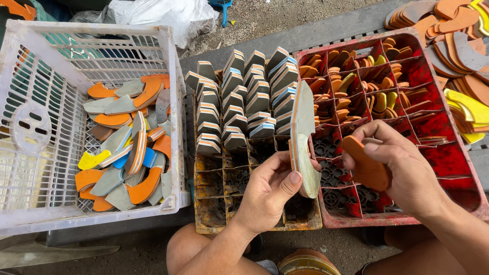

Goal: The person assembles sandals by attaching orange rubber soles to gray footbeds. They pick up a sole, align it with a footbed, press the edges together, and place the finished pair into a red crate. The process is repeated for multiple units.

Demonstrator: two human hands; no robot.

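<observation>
My left hand grips a long layered shoe sole, grey with an orange stripe along its edge, held upright between the two crates. My right hand holds an orange heel-shaped piece close beside the sole's lower end, over the red crate. Both hands hover above the crates' front compartments.
A yellow-brown divided crate holds rows of grey wedge pieces. A red divided crate holds orange and yellow pieces. A white basket at the left holds mixed sole cut-offs. Piles of soles lie at the top right.
</observation>
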